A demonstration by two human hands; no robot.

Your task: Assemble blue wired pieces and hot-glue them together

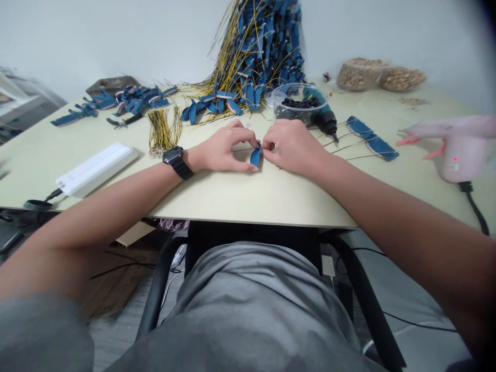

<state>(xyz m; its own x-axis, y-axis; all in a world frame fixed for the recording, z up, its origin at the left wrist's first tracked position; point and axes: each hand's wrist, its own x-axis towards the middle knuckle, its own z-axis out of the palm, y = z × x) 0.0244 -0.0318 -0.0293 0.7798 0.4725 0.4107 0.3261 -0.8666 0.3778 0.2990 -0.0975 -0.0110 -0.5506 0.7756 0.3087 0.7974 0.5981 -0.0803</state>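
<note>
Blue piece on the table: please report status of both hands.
Left hand, right hand: fingertips on blue piece. Loose wires right of right hand.

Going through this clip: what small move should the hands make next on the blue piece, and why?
Probably tighten the pinch on the blue piece between the left hand and right hand. Only fingertips meet its upper end, its lower end looks free, and a thin wire runs beside it under the left fingers, so it could slip.

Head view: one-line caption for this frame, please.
Left hand and right hand pinch a small blue piece on a pale worktable, before a heap of blue pieces with yellow wires.
</note>
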